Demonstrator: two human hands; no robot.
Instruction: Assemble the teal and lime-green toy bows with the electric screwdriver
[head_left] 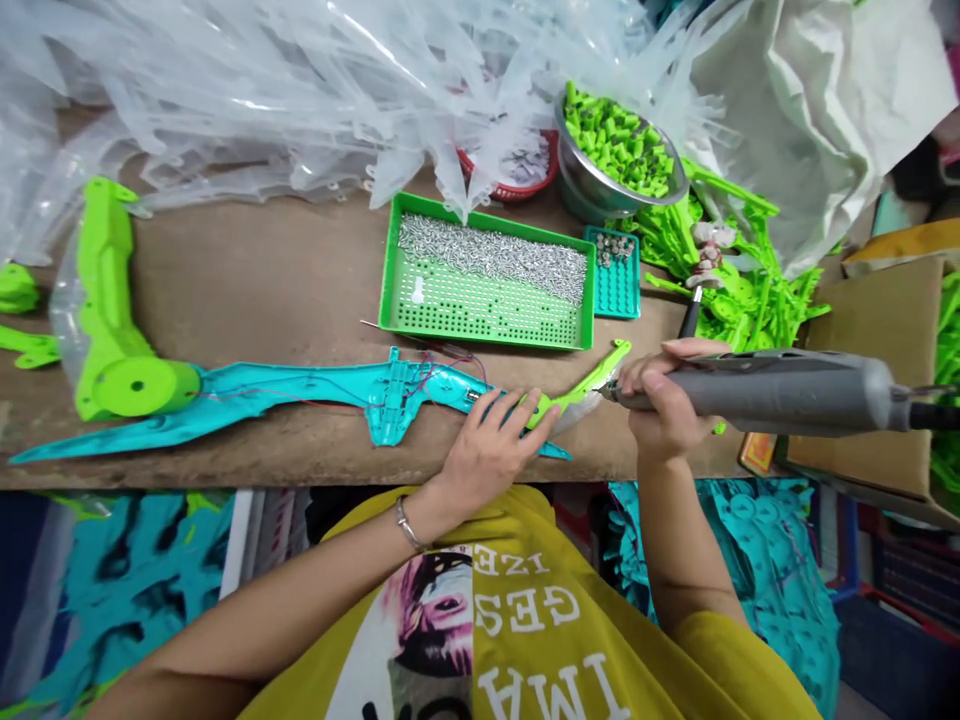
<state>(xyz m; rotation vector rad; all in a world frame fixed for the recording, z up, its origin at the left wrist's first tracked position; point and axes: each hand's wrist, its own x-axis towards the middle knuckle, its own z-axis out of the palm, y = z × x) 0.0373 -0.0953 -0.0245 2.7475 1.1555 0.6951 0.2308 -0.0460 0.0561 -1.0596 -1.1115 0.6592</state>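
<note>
A long turquoise plastic shell half [315,385] lies across the bench with its ribbed inner side up and thin red wires along it. At its right end, my left hand [491,445] grips a bright green curved plastic piece [583,385], thumb and fingers at its lower end. My right hand [667,400] is closed round a grey electric screwdriver [795,390] held nearly level. The tool's tip points left at the green piece, beside a clear plastic part [579,412]; exact contact is hard to see. A larger green part [112,300] joins the shell's left end.
A green perforated tray [487,325] of small screws sits ahead, beside a small teal tray [619,290]. Behind are a metal bowl [577,190] of green pieces, a red basket [551,170] and piled translucent parts [262,100]. A cardboard box [862,450] stands right.
</note>
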